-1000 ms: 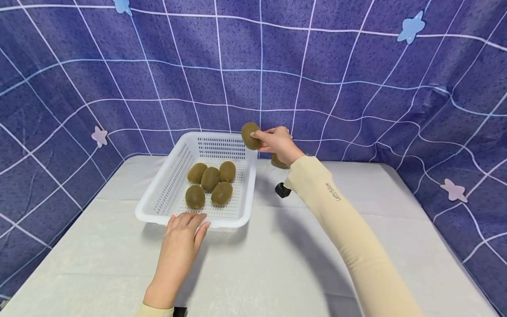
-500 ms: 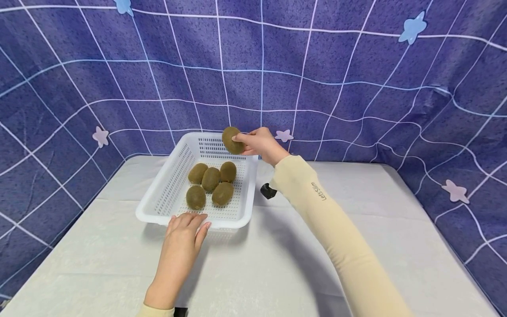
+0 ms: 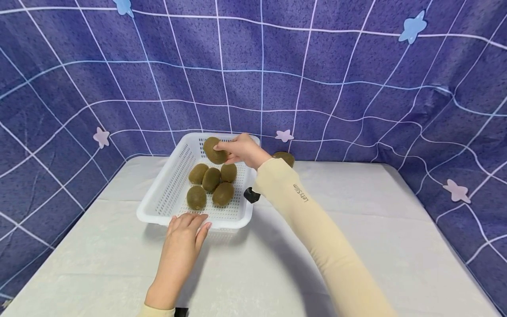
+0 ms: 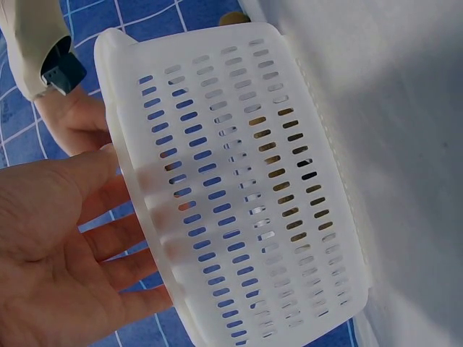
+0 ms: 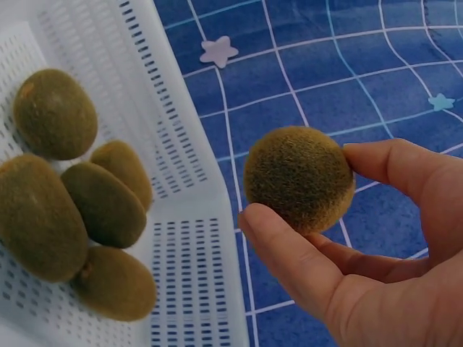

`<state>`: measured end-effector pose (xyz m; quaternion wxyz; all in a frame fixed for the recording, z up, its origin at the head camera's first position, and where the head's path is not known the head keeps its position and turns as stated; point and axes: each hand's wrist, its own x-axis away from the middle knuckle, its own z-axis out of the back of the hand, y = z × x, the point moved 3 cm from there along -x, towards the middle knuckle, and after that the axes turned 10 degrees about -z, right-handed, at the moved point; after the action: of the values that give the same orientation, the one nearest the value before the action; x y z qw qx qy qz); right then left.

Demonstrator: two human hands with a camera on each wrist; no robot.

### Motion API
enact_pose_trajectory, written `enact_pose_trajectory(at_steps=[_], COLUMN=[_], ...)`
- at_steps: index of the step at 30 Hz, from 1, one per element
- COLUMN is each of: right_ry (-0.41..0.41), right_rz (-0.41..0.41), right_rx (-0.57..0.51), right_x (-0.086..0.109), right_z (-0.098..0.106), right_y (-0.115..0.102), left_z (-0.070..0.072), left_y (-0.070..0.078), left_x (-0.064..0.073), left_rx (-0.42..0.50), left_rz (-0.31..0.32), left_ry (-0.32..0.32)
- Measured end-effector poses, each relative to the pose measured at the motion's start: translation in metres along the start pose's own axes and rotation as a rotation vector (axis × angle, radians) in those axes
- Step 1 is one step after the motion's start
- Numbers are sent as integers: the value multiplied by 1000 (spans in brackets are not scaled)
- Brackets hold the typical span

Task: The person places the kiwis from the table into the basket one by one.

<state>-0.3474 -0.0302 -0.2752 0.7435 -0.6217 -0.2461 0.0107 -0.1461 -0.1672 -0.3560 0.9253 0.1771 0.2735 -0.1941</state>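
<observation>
Between the thumb and fingers of my right hand (image 3: 246, 150) is a brown fuzzy kiwi (image 3: 212, 152), held up over the back of a white plastic basket (image 3: 233, 223). The right wrist view shows the held kiwi (image 5: 298, 177) pinched at its sides. Several kiwis (image 3: 211, 179) lie grouped on the basket's slotted bottom. My left hand (image 3: 182, 237) grips the basket's front rim; in the left wrist view its fingers reach over the rim and show faintly through the perforated wall (image 4: 239, 181).
Another kiwi (image 3: 286, 157) lies at the back of the table, right of the basket and partly behind the right forearm. A white cloth covers the table (image 3: 380, 220). Behind it hangs a blue curtain (image 3: 340, 66) with a grid and star pattern.
My right hand has carried the kiwi left and slightly down, from the basket's back right corner to over its inside. My left hand has stayed on the front rim.
</observation>
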Motion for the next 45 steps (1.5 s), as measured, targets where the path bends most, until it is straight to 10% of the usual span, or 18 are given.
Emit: enact_pose_trajectory(at_steps=[23,45], right_ry=[-284,-305], right_rz=[-270,-405], right_rx=[237,459], right_x=[-17,-22], right_z=[-31,-53], right_y=[33,53], left_z=[-2,-1], left_y=[0,-2], left_x=[-1,-1], left_rx=[-9,-8], left_rz=[-23,-24], left_ry=[28,44])
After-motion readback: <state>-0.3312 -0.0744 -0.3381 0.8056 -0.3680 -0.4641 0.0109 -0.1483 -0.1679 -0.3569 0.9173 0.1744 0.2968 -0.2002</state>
